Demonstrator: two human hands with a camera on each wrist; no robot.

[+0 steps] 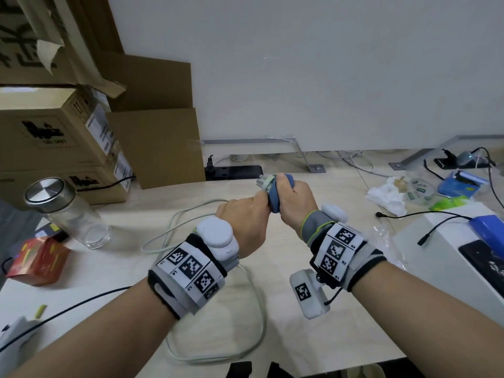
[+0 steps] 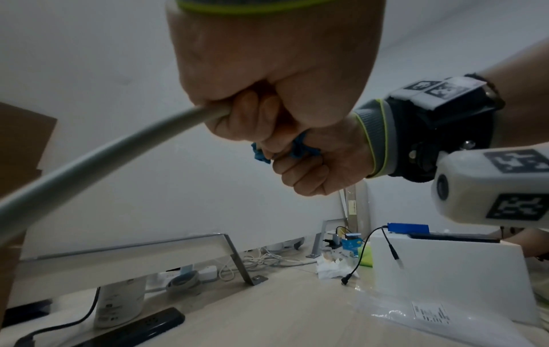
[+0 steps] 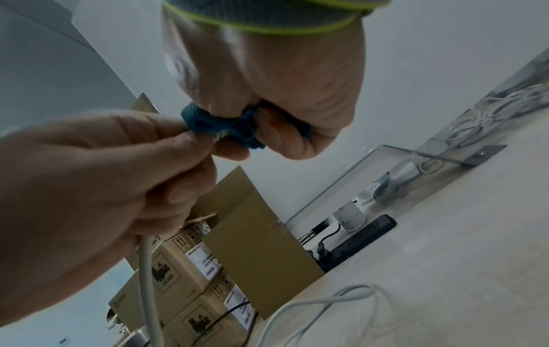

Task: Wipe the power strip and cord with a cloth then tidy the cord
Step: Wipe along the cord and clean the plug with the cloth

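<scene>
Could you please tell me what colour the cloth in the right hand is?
Blue; the cloth shows best in the right wrist view.

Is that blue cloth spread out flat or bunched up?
Bunched up: the blue cloth is crumpled inside the right hand, wrapped around the cord.

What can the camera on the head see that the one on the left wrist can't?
Only the head view shows the plug poking out past the blue cloth, the glass bottle, the red box and the cord's loops lying on the desk. Only the left wrist view shows the curled fingers from below, closed around the cord. Both show the left hand gripping the cord, the right hand holding the cloth, and the black power strip.
</scene>
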